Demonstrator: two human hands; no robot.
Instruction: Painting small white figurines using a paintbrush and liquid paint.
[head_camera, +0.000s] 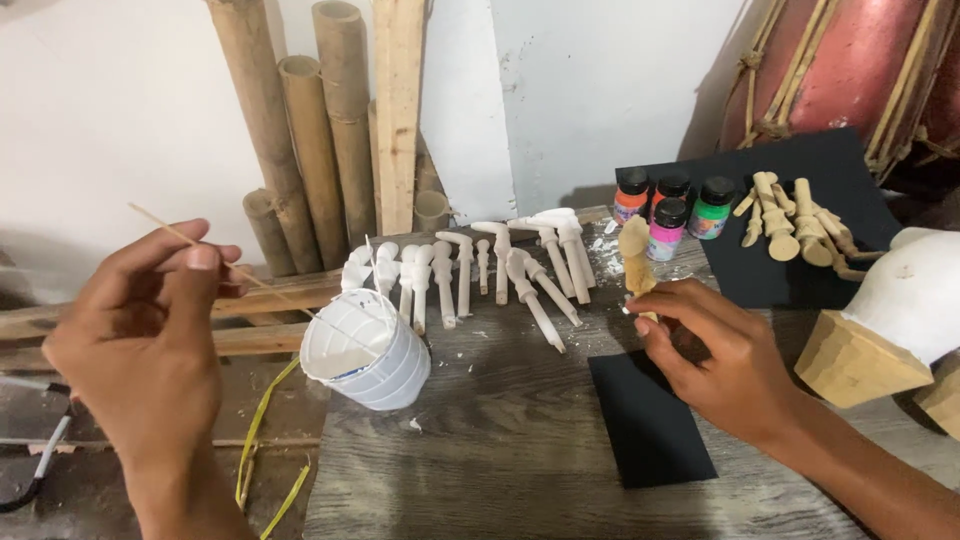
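between both hands, white paint cup (368, 352) fronts white-coated wooden pegs (470, 275), paint bottles (672, 205) behind.

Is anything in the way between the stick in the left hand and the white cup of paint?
Nothing visible blocks it. The left hand pinches a thin stick whose far end already reaches into the open mouth of the tilted white cup. The right hand holds a bare wooden piece off to the side, apart from the cup.

Red drum (850, 70) — cropped by frame edge
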